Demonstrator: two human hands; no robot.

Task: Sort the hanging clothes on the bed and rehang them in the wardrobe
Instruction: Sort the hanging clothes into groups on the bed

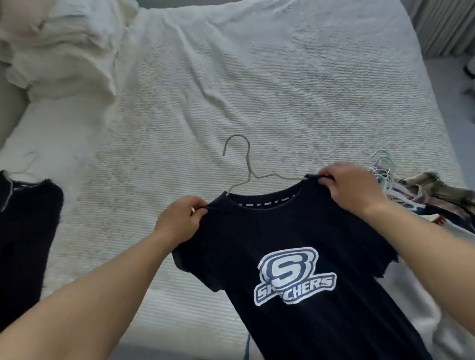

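Head view, both hands' fingers pinching navy cotton T-shirt, wire hanger

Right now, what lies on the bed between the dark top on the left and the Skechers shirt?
Only bare white bedspread separates the dark top and Skechers shirt in the head view.

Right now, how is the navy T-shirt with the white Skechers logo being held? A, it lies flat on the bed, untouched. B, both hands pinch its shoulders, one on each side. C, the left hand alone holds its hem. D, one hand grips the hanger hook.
B: the left hand and right hand each pinch a shoulder of the navy T-shirt, on its grey wire hanger.
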